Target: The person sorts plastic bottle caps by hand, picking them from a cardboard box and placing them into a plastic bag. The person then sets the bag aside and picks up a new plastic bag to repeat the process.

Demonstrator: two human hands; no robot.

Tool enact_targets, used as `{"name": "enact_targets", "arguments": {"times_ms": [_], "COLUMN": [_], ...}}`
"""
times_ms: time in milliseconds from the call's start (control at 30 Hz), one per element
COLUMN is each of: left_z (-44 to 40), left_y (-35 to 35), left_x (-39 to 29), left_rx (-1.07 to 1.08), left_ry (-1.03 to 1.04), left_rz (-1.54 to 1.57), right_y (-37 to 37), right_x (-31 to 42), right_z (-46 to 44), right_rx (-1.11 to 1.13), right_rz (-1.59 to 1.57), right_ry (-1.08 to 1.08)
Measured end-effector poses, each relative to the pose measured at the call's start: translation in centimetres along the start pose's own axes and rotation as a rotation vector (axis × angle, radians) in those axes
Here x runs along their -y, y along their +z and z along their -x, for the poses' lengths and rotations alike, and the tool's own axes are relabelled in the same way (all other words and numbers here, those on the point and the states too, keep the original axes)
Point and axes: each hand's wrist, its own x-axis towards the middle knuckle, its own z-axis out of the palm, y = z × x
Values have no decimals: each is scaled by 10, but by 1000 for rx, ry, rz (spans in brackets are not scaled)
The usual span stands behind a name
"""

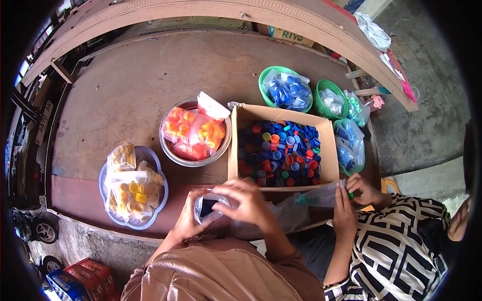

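Note:
My left hand (189, 216) is closed around a clear plastic bag (199, 204) with a dark blue inside, probably bottle caps. At the bag's mouth is my right hand (247, 201), its fingers bent and smeared by motion; whether it grips anything is unclear. Just beyond my hands stands an open cardboard box (286, 111) of loose bottle caps (286, 145), mostly blue, some red, orange and green. More clear plastic (281, 213) lies beside my right forearm.
A blue tray (104, 194) holds bagged yellow caps, and a metal bowl (165, 148) bagged orange ones. Green baskets (262, 83) with bagged caps stand behind the box. At right, a co-worker's hands (345, 210) hold a plastic bag (321, 194) with green caps. A wooden rail (201, 11) spans the back.

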Motion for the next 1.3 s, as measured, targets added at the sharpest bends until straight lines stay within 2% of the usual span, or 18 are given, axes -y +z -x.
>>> {"name": "enact_targets", "arguments": {"times_ms": [67, 133, 167, 200, 233, 267, 333, 433, 567, 667, 767, 833, 933, 1067, 1133, 1167, 1200, 1300], "left_z": [3, 3, 2, 1, 1, 0, 0, 1, 0, 0, 1, 1, -1, 0, 1, 0, 0, -1], "left_y": [1, 2, 2, 2, 2, 1, 0, 0, 1, 0, 0, 0, 2, 4, 4, 5, 5, 1], "left_x": [2, 3, 2, 2, 1, 1, 1, 2, 3, 2, 2, 0, -5, -4, -4, -4, -5, -3], "left_rx": [-8, -1, 0, 0, 6, 9, 11, 12, 37, 43, 41, 39, 36, 30, 27, 27, 27, 81], "left_ry": [-37, -55, -47, -41, -34, -25, -19, -36, -68, -65, -59, -52, -41, -35, -24, -14, -4, 59], "left_rz": [-4, 13, 6, -1, -11, -22, -37, -43, -19, -33, -44, -42, -41, -62, -66, -67, -68, -113], "right_y": [-25, -59, -69, -78, -85, -89, -90, -79, -69, -80, -103, -104, -96, -78, -47, -30, -14, 15], "right_x": [-36, -73, -107, -136, -161, -169, -171, -172, -187, -188, -119, -108, -102, -70, -54, -40, -27, -4], "right_z": [-3, 1, 15, 22, 32, 33, 33, 27, 41, 53, 24, 28, 42, 37, 32, 24, 16, 20], "right_rx": [-216, -188, -143, -32, 140, 295, 377, 669, 792, 469, 436, 348, 116, 119, 176, 236, 293, 329], "right_rz": [86, 261, 456, 417, 560, 640, 628, 606, 451, 241, 23, -191, -669, -600, -585, -533, -479, -101], "right_ry": [98, 517, 567, 749, 803, 850, 793, 982, 776, 796, 916, 914, 758, 626, 482, 321, 160, 145]}}
